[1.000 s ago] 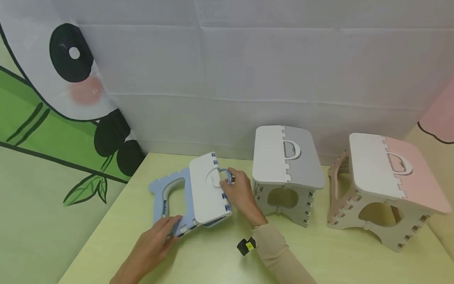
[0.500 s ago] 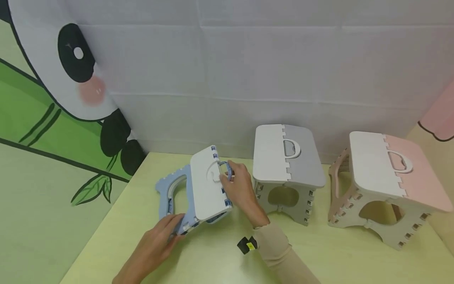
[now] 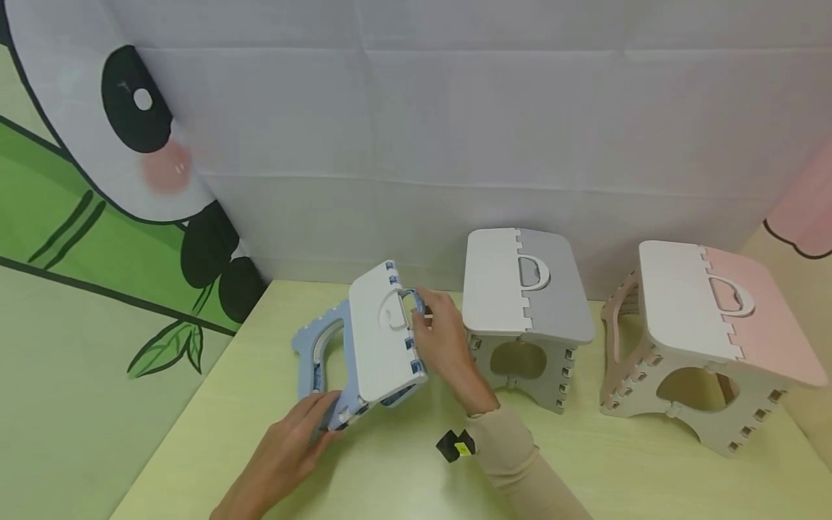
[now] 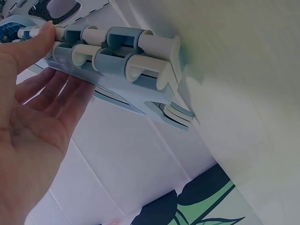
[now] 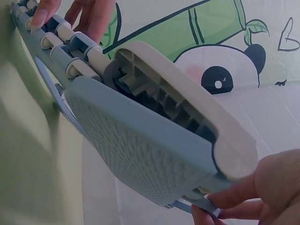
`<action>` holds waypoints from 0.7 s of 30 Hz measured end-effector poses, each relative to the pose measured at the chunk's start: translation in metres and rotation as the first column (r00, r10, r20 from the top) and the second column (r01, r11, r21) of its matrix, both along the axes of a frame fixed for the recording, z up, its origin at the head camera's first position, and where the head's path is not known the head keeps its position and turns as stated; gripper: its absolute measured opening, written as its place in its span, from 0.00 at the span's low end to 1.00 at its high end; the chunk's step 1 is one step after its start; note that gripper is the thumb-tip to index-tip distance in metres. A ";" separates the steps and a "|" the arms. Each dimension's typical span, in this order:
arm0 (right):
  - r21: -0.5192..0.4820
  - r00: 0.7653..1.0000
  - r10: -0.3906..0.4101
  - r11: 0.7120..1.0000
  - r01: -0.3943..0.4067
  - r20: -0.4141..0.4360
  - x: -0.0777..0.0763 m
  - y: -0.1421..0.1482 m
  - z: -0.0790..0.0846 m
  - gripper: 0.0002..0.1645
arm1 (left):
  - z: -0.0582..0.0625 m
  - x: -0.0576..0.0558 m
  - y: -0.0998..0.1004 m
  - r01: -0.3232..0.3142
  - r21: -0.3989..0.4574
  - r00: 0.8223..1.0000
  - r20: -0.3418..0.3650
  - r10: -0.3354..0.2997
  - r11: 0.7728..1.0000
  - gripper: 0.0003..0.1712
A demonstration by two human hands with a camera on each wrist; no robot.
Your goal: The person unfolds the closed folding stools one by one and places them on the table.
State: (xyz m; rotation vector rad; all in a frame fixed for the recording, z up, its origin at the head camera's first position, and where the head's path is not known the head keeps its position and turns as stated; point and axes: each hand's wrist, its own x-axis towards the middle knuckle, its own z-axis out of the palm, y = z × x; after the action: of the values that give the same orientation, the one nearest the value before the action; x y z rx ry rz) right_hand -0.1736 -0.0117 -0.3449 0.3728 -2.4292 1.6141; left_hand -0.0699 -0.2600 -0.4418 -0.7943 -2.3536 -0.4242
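Note:
A blue and white folding step stool (image 3: 383,336), partly folded, is held tilted over the left of the table. The left hand (image 3: 286,444) grips its near lower edge. In the left wrist view the thumb lies over the hinge knuckles (image 4: 126,40) and the fingers are underneath. The right hand (image 3: 445,343) holds the blue carry handle (image 3: 416,300) at the seat's folded edge. In the right wrist view, that hand (image 5: 262,192) pinches the handle below a textured blue seat half (image 5: 136,154). The left hand (image 5: 86,16) shows at the hinges in the upper left.
An unfolded grey and white stool (image 3: 529,285) stands right of the hands, and a pink and white one (image 3: 728,303) stands farther right. Behind the pale table (image 3: 390,477) hangs a white cloth (image 3: 487,130). A panda-and-bamboo print (image 3: 136,202) covers the left side.
The blue and white stool has shifted slightly right, and its seat's far end has risen and tilted more. Both hands have moved along with it, keeping their grips.

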 end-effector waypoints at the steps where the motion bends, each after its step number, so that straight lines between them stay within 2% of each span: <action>1: -0.005 1.000 0.000 1.000 0.000 0.008 0.000 0.000 0.001 0.26 | 0.000 0.000 0.000 0.002 0.004 1.000 -0.002 -0.002 1.000 0.35; 8: -0.027 1.000 -0.006 1.000 0.007 0.015 0.002 0.002 0.010 0.25 | 0.001 0.001 0.004 0.015 0.036 1.000 0.006 -0.015 0.999 0.35; 15: -0.045 1.000 0.007 0.999 -0.007 -0.014 0.003 0.004 0.016 0.25 | 0.000 0.000 0.005 0.040 0.082 0.998 0.036 -0.043 0.996 0.34; 21: -0.069 0.998 0.005 0.998 -0.009 -0.055 0.003 0.003 0.018 0.24 | -0.002 -0.002 0.009 0.065 0.124 0.997 0.021 -0.068 0.990 0.33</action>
State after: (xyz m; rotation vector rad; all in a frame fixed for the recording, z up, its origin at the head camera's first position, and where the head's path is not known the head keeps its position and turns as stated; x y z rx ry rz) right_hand -0.1710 -0.0083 -0.3269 0.4093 -2.3280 1.6631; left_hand -0.0722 -0.2510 -0.4436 -0.8146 -2.3034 -0.6054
